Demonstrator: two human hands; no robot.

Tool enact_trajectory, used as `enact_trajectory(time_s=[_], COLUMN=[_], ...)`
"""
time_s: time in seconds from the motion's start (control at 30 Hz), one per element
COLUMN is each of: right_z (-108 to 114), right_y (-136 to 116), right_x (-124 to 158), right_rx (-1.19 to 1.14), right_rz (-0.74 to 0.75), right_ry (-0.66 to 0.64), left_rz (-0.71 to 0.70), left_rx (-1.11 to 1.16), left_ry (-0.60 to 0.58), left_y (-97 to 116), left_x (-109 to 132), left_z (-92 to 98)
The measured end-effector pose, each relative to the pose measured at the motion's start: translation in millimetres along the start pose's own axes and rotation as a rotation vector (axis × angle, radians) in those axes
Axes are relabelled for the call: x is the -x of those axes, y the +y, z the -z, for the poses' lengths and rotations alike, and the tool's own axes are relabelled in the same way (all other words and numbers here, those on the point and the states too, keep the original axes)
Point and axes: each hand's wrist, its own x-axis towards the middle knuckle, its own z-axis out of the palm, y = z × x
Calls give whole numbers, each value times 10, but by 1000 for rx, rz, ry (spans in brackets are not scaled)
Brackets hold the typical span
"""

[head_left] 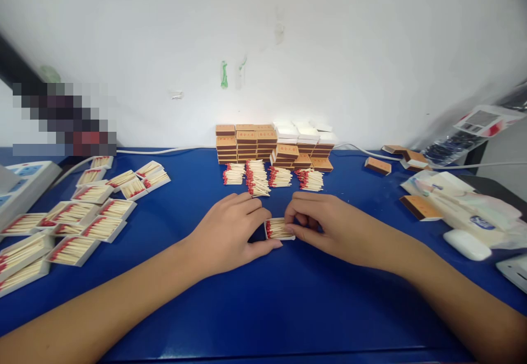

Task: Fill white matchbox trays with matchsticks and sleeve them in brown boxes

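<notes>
A small white matchbox tray (280, 237) full of red-tipped matches (276, 227) lies on the blue tabletop between my hands. My left hand (230, 229) closes around its left end, index finger at the far corner and thumb along the near edge. At the right end, my right hand (319, 218) is curled, thumb and fingertips on the plain ends of the matches. Just beyond are several loose match piles, among them a tall pile (257, 177) and a right-hand pile (310, 179). Behind these stand stacked brown matchboxes (247, 143), some with white sides up (302, 132).
Several filled match trays (105, 228) spread over the left side, near a white power strip (28, 188). To the right lie loose matchboxes (377, 166), a tissue pack (481, 210) and a white rounded case (467, 244). A cable (164, 150) runs along the wall.
</notes>
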Motion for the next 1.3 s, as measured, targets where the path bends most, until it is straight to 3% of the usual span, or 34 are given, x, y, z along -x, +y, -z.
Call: enact_trajectory(time_s=[0.1,0.23,0.4,1.1,1.3], right_z=[50,195,326,312,293], right_y=[93,413,732,580,569], right_x=[-32,-19,8,-19,-23], right_rx=[51,275,361,217,224], right_rz=[-18,-120,-191,-208,-191], right_ry=[87,248,193,79,44], left_rz=[2,3,-7,1,-84], left_rx=[-4,-8,-10,-13,-104], left_ry=[-5,-7,3,-19,79], left_y=[5,7,-1,12,22], left_x=[2,1,10,6,3], left_z=[6,10,9,33,43])
